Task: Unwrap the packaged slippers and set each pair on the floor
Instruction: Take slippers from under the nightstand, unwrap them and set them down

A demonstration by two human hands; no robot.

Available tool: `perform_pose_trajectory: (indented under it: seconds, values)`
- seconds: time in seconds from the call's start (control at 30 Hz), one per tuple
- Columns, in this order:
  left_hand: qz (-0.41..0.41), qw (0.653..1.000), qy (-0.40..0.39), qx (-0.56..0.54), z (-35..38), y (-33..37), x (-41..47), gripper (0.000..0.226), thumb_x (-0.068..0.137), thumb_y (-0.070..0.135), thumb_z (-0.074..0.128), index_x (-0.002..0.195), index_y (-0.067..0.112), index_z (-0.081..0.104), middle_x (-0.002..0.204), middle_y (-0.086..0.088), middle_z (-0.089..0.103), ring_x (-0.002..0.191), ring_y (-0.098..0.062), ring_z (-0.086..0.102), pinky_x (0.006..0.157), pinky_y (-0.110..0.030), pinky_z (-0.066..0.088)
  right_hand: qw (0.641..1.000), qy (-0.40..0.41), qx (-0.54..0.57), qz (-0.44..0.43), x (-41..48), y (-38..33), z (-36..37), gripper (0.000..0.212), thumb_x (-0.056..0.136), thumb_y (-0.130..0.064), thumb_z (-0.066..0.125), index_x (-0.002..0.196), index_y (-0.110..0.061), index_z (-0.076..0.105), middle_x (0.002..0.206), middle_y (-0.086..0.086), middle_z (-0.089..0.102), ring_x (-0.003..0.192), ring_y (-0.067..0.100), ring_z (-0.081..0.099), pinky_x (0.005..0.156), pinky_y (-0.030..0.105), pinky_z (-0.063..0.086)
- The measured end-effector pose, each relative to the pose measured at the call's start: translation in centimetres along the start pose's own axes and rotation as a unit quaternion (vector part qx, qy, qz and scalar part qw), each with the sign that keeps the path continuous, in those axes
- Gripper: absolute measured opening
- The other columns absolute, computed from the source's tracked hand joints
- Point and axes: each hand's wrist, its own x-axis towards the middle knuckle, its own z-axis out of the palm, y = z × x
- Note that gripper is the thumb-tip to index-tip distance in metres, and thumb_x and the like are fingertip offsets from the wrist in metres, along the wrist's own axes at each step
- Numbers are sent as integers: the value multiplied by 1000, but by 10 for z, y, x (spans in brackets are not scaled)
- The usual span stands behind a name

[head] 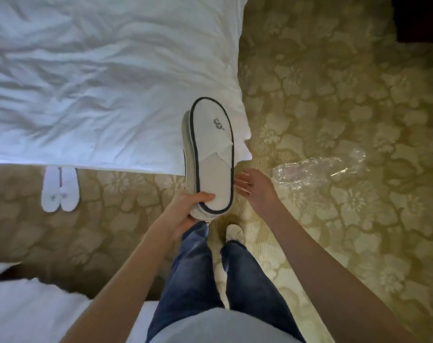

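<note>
Bedding point(86, 82), white and creased, across the upper left, draped over the bed's edge down to a carpet point(359, 95) of olive-gold with pale floral shapes. More white linen point(25, 305) in the lower left corner. By the bed's edge, one pair of slippers point(59, 191) flat on the carpet, side by side and touching, far ends hidden beneath the overhang. Toward the middle, left hand point(185, 209) clamped on the near end of a second pair point(210, 157): stacked together, white with dark piping, held in the air over the bed's corner. Just right of the stack, right hand point(252, 186), empty, fingers straight; touching or not, hard to tell. Below, jeans point(193, 268) and a white-socked foot point(234, 232). Further right, crumpled clear wrapper point(317, 169) on the carpet. Dark furniture point(418, 16) in the top right corner.
</note>
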Motion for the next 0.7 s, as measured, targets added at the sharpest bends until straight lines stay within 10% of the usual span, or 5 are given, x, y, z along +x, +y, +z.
perform_pose_trajectory:
  seconds: [0.27,0.5,0.7]
  values:
    - [89,994,35,-58,-66,-38,-61,27,80,1,68,107,3,68,99,-15,73,89,-25,71,68,-28,56,980,-150,-133,12,-15,35,105,47,91,-28,65,129,-3,55,123,16,65,111,31,63,89,42,54]
    - [106,974,120,-158,-161,-56,-112,52,79,63,45,98,25,75,100,-1,75,93,-17,71,73,-27,57,968,-164,-183,53,-29,96,193,28,86,-20,67,110,-5,66,111,16,69,99,31,67,91,44,54]
    - [168,927,203,-267,-250,-82,-159,37,82,45,68,105,16,67,94,-4,75,88,-22,71,75,-35,58,948,-155,-274,52,-48,165,281,40,80,-6,65,119,-2,59,111,17,66,90,29,65,71,37,56]
